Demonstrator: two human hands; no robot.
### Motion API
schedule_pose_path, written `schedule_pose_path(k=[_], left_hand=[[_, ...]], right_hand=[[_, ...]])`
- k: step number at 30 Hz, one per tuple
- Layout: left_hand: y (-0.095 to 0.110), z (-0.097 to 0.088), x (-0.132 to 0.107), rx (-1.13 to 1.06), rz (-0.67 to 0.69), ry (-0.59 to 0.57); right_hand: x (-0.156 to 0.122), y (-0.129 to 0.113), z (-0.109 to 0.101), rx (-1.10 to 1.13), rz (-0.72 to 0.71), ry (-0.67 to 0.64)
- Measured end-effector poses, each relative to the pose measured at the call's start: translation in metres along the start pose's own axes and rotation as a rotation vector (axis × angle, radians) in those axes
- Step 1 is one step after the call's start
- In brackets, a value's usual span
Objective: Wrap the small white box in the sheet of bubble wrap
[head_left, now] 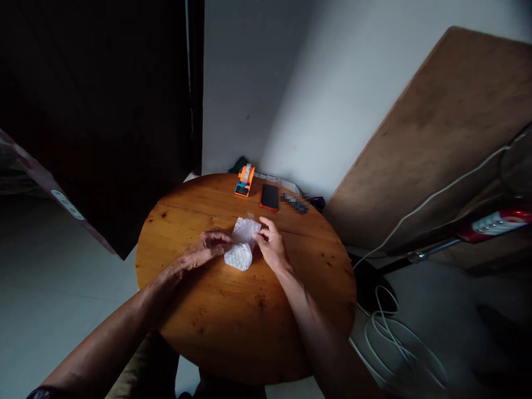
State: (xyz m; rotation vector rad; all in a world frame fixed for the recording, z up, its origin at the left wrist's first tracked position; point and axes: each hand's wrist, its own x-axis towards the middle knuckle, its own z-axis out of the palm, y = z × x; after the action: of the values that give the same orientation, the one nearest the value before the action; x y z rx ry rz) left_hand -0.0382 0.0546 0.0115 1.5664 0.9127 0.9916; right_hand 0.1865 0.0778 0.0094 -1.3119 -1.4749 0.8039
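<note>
Hands, left (206, 247) and right (271, 244), gripping bubble-wrap bundle (241, 244), contents hidden

Round wooden table (249, 327): warm orange-brown, dark knots. Small bubble-wrap bundle (242, 244) at centre: white, dimpled. Plastic tape dispenser (245, 181): orange. Flat phone (270, 197): black face, red edge.

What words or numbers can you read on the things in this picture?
No text can be read here.
White label on the cardboard box: print too small and blurred.
Label on the red-and-white thing at right: marks too blurred.
Blurred-out strip on the table: unreadable.
Orange tape dispenser, phone and the bubble-wrap bundle between the left hand and right hand: no writing shows.
</note>
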Motion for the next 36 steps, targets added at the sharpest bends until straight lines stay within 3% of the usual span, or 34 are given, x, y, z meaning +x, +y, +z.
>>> schedule_pose_path(k=[3,9,14,16,22,30,33,36], left_hand=[[0.002,0.001,-0.001,-0.056,0.024,-0.034],[-0.009,0.004,-0.002,-0.111,-0.066,-0.127],[-0.017,0.008,0.0,-0.203,-0.087,-0.108],[-0.014,0.009,0.0,-0.247,-0.096,-0.084],[0.001,0.011,0.0,-0.363,-0.085,-0.102],[0.006,0.013,-0.004,-0.494,-0.066,-0.21],[0.003,0.013,-0.002,-0.526,-0.074,-0.143],[-0.001,0.012,0.002,-0.558,-0.088,0.022]], right_hand=[[0.002,0.002,0.001,0.051,-0.033,0.068],[0.01,0.012,0.0,0.126,-0.013,0.107],[0.007,-0.004,-0.009,0.138,-0.062,0.226],[0.001,-0.015,-0.012,0.124,-0.075,0.18],[-0.019,-0.03,0.002,-0.053,-0.095,-0.117],[-0.024,-0.028,0.015,-0.142,-0.062,-0.11],[-0.02,-0.022,0.013,-0.103,-0.087,-0.038],[-0.011,-0.015,0.006,0.057,-0.006,0.055]])
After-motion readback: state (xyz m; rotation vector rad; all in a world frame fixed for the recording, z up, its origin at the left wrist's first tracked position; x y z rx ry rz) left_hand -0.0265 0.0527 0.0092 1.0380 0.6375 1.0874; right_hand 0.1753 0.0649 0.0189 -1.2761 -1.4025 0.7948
